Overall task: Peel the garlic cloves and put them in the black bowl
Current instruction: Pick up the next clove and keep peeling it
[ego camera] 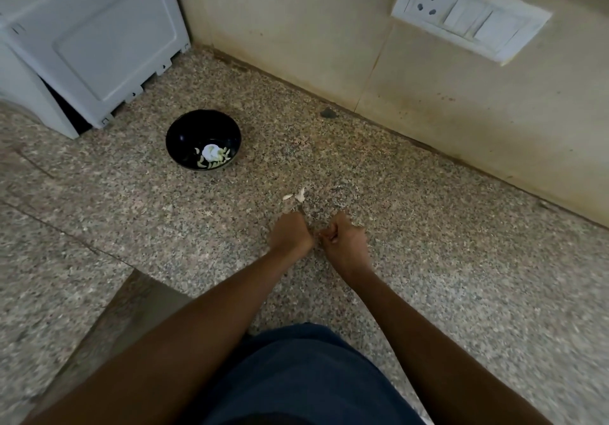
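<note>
Both forearms reach over the speckled desk point(428, 259), left hand point(290, 231) and right hand point(346, 241) curled together, apparently peeling a hidden clove. Whether the fingers grip anything cannot be told. Next, the bared clove must travel to the black bowl point(184, 127), well apart.

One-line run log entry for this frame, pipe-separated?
phase: peeling | left hand: curled, contents hidden | right hand: curled, contents hidden | round black bowl: holds pale garlic cloves | papery peel scraps: on speckled counter

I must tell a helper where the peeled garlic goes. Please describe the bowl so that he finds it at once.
On the speckled stone counter, look toward the white appliance at the far left. The black bowl stands just in front of it, the only dark round dish, with pale garlic pieces inside.
</note>
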